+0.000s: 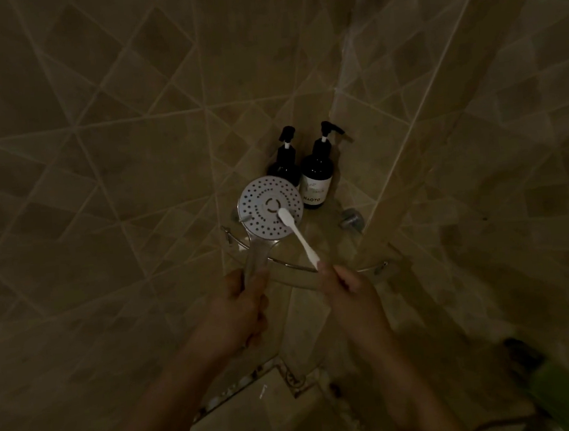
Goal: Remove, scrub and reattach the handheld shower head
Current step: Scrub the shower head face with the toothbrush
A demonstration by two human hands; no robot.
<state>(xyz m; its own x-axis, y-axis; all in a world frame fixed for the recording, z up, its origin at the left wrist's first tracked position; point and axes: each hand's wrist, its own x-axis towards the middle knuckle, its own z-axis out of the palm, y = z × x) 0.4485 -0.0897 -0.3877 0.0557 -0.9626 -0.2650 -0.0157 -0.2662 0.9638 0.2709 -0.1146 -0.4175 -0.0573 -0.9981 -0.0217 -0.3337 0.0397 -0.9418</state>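
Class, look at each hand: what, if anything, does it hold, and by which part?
The left hand grips the shower head by its handle; the right hand pinches the white toothbrush by the handle's end.

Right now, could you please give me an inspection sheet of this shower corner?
Surface: glass shelf, railed, in the tiled corner.
Job's things: shower head, face towards the camera; toothbrush bristles on that face.
Clutter: left bottle and right bottle, dark, pump-topped, at the shelf's back.
Grips: left grip holds the head's handle; right grip holds the toothbrush's end.
Cables: nothing seen; no hose visible.
Surroundings: tiled walls, dim light; green thing lower right, unclear.
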